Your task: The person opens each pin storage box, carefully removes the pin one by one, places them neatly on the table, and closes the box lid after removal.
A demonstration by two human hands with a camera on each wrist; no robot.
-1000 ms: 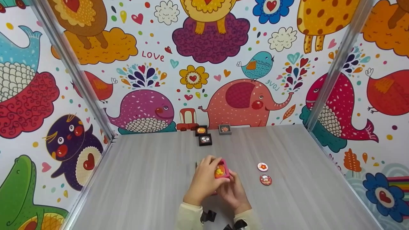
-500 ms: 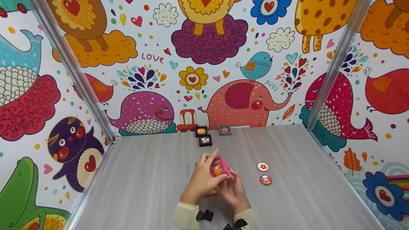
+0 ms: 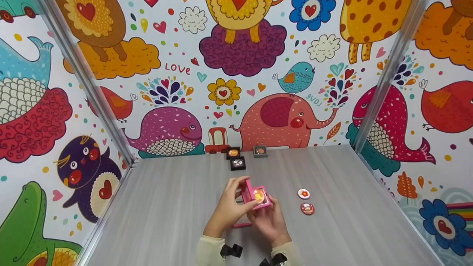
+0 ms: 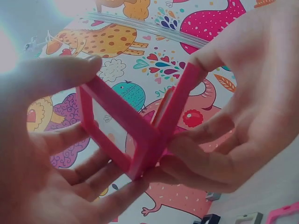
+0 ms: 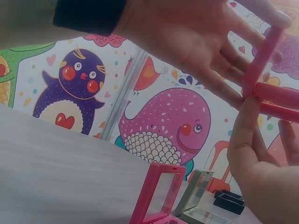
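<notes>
Both hands hold a pink hinged display case above the table, its two halves standing apart in a V. My left hand grips one half, a frame with a clear window, between thumb and fingers, as the left wrist view shows. My right hand holds the other half from below and the side. A round orange-and-yellow badge lies in that half. Under the hands, partly hidden, another pink case lies on the table. The right wrist view shows it spread open beside an open grey-green case.
Right of the hands lie a white badge with a red flower and a red badge. At the table's back are two black cases with badges and a grey case. Printed walls enclose the grey table.
The pink case has turned in the hands, and its halves now show spread apart with the badge facing up. My left hand has shifted slightly left; the right hand barely moved.
</notes>
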